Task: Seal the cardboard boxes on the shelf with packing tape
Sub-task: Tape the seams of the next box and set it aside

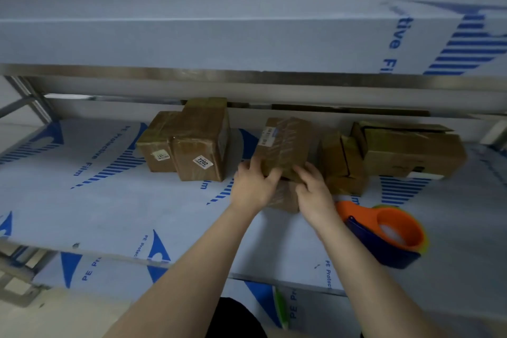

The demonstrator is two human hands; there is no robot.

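Note:
A small taped cardboard box (pixel 284 145) sits tilted in the middle of the shelf (pixel 115 200). My left hand (pixel 252 186) grips its near left corner, thumb on top. My right hand (pixel 312 192) holds its near right edge, fingers curled on it. Under the hands lies another brown box (pixel 285 197), mostly hidden. An orange and blue tape dispenser (pixel 389 233) lies on the shelf just right of my right forearm, in neither hand.
Two taped boxes (pixel 192 145) stand to the left, one labelled 7202. To the right stand a small box (pixel 343 164) and a larger box with loose flaps (pixel 411 151). An upper shelf (pixel 247 44) overhangs closely. The shelf's front edge (pixel 192 266) runs below my forearms.

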